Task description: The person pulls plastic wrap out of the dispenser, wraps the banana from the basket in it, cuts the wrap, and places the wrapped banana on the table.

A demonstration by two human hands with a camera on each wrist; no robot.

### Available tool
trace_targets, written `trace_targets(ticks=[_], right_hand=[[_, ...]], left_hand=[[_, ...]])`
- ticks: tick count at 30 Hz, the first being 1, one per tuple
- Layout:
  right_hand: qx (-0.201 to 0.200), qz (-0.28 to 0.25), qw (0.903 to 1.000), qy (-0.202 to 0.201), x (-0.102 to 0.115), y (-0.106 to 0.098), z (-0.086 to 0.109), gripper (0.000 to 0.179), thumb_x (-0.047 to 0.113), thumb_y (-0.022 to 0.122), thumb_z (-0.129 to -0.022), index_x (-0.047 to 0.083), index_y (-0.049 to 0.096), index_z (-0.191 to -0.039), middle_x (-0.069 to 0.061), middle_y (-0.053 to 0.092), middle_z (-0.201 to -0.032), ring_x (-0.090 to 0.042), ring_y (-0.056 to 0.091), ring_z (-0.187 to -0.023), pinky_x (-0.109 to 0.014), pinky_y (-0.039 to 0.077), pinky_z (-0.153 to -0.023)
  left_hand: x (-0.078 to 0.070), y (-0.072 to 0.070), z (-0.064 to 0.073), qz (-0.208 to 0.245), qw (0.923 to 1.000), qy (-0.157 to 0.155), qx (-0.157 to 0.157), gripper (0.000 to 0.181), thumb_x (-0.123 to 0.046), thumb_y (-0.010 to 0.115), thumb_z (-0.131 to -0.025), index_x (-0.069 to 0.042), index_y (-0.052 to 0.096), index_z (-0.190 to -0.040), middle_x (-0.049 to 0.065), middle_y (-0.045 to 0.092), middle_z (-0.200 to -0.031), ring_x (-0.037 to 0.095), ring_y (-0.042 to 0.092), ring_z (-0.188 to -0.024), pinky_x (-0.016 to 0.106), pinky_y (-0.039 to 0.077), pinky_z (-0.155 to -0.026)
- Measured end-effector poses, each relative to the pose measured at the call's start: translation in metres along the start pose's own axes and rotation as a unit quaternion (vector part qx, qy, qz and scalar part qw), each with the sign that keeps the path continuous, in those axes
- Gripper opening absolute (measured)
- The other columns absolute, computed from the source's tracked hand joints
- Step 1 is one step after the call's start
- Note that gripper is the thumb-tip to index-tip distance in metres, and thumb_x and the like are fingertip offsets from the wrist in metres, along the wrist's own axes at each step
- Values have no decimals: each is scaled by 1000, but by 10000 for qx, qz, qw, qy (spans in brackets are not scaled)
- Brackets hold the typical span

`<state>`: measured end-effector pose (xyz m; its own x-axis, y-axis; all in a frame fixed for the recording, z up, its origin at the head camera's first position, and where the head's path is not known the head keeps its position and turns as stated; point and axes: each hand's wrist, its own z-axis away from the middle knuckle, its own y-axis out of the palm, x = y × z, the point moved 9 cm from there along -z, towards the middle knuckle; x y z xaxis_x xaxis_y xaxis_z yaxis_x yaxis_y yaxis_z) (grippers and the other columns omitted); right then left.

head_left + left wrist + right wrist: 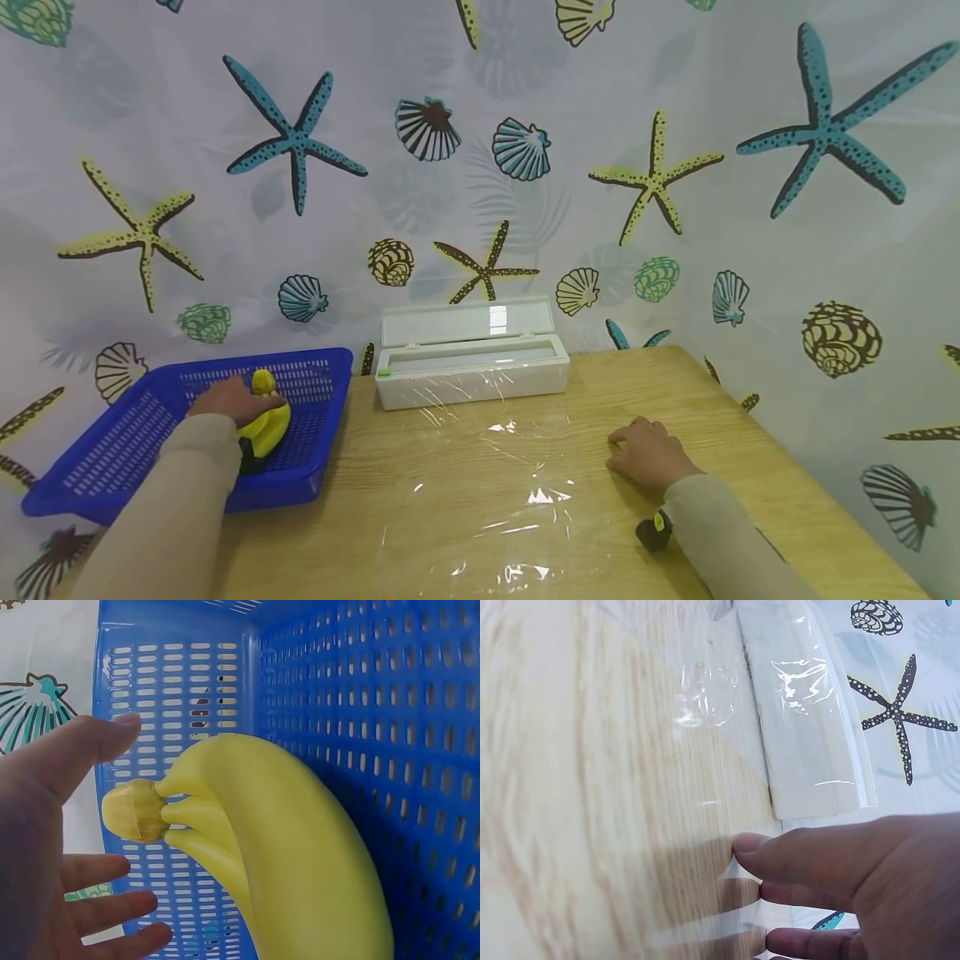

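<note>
A bunch of yellow bananas (270, 429) lies in the blue perforated basket (330, 421) on the left. Over its stem end reaches my left hand (228, 400). In the left wrist view, the thumb and fingers of that hand (37, 840) are spread on either side of the brown-yellow stem (135, 811), with gaps around it. My right hand (651, 454) is low over the right part of the table, fingers loosely bent and fingertips right at the wood. Clear plastic film (517, 500) stretches over the table from the white box (472, 382) towards me.
The white box stands at the back of the table (600, 400) with its lid (465, 323) raised and a green piece (383, 372) at its left end. A shell-and-starfish patterned sheet (450, 67) hangs behind and to the right. Something dark green (251, 458) lies by the bananas.
</note>
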<state>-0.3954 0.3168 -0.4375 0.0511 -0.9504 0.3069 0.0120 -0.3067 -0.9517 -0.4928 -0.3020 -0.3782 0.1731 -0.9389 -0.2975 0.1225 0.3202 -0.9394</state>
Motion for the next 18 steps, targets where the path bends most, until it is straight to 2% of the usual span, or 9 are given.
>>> trace_targets(ticks=[7, 13, 18], right_hand=[[8, -4, 10000, -40, 0, 1, 0, 42, 30, 73, -86, 8, 70, -123, -22, 59, -126, -44, 52, -116, -70, 43, -93], [-8, 15, 10000, -69, 1, 0, 1, 42, 30, 73, -86, 9, 70, -123, -22, 59, -126, -43, 53, -114, -69, 44, -92], [-17, 20, 10000, -74, 1, -2, 2, 42, 30, 74, -86, 9, 70, -123, -22, 59, -125, -43, 53, -114, -69, 44, -92]], left_hand=[[4, 9, -3, -120, 9993, -158, 331, 116, -76, 58, -81, 23, 36, -136, 42, 51, -128, 50, 58, -107, 63, 51, -94], [7, 17, -9, -237, 9982, -192, 515, 120, -78, 60, -77, 24, 36, -135, 42, 53, -127, 50, 58, -108, 63, 49, -97], [4, 20, -8, -266, 9976, -240, 584, 119, -76, 61, -77, 24, 34, -137, 41, 52, -129, 48, 58, -109, 61, 50, -98]])
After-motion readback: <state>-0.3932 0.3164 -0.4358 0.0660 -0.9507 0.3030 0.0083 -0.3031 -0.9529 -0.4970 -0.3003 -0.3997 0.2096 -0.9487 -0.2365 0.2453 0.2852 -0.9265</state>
